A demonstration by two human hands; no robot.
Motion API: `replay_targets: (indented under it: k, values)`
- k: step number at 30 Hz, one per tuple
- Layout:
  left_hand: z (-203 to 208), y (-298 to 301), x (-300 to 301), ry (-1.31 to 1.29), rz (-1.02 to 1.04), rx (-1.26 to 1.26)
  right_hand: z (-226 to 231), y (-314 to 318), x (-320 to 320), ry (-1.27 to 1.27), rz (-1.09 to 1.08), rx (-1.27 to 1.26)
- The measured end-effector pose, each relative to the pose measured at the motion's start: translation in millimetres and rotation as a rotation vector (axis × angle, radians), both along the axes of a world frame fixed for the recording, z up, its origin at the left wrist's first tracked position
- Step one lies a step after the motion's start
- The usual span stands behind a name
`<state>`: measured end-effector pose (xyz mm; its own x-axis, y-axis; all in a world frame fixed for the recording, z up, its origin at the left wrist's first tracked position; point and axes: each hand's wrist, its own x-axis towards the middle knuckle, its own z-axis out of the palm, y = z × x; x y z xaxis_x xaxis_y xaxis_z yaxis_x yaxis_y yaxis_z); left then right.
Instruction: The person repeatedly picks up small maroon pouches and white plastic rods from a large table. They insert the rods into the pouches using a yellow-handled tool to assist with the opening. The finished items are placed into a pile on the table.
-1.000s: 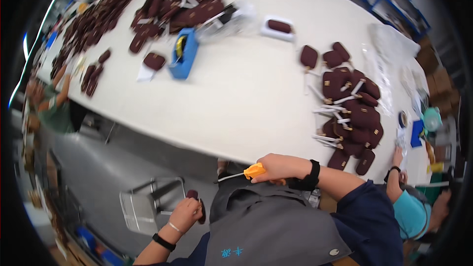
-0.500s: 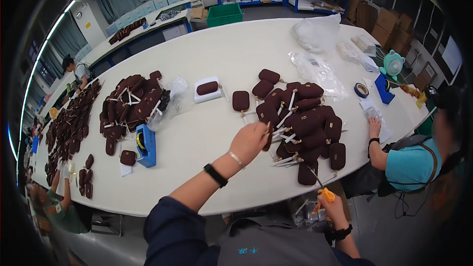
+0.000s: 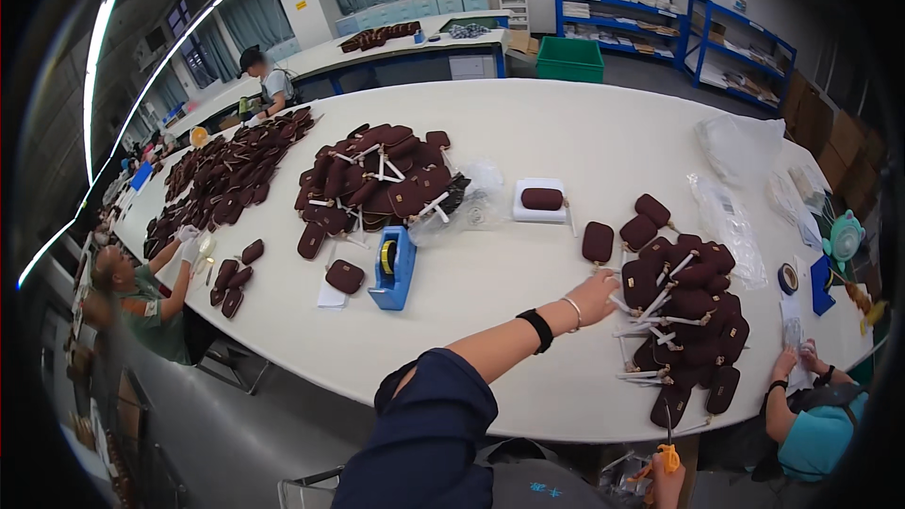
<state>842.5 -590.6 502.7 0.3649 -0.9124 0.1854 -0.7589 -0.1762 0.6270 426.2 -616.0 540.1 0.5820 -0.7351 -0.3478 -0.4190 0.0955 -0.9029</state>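
I'm looking down over a long white tabletop [image 3: 528,132], and my left hand [image 3: 596,294] is stretching far out across it, arm nearly straight, reaching the near edge of a pile of dark maroon pouches [image 3: 688,306] with pale tags sticking out. The hand is touching the pile's left fringe; its fingers are curling in toward the pouches, but I cannot tell whether they are closing on one or just resting against it. My right hand [image 3: 667,476] is sitting low at the bottom edge, below the tabletop rim, fingers clamped around an orange-handled tool [image 3: 667,452] with a thin metal tip pointing up.

Left of my reaching arm, a blue tape dispenser [image 3: 393,267] is standing well apart, and a single pouch [image 3: 597,241] is lying just above my hand. Another pouch is resting on a white block [image 3: 541,200] further back. A second big heap [image 3: 382,179] is sitting mid-table, with clear plastic bags [image 3: 726,217] to the right of my pile.

Risks, as I judge them: the pile is loosely stacked and the tags are interlocking, so pulling one pouch could be dragging neighbours along or tipping some off the near edge. The reach is long, so the grip may be weak. And that pointed tool is hovering close to my lap, near a seated co-worker [image 3: 801,415] on my right.
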Motion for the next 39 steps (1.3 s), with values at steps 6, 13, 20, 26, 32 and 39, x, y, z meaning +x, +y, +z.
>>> replay_targets:
  k: [6, 13, 20, 26, 32, 39]
  values:
    - [-11, 194, 177, 0.063, 0.541, -0.046, -50, -1, 70, 0.038, 0.073, 0.079]
    - [19, 377, 323, -0.065, 1.036, 0.092, -17, 54, 157, 0.102, 0.175, 0.136]
    - [8, 363, 438, -0.032, 1.139, -0.001, 6, 94, 198, 0.295, 0.125, 0.035]
    - [-17, 333, 512, -0.101, 1.159, 0.012, -46, 93, 185, 0.327, 0.061, -0.140]
    - [-7, 284, 538, -0.153, 1.161, 0.109, 6, 130, 232, 0.313, 0.021, -0.206]
    - [-54, 284, 595, -0.351, 1.116, 0.151, 14, 119, 231, 0.434, -0.083, 0.104]
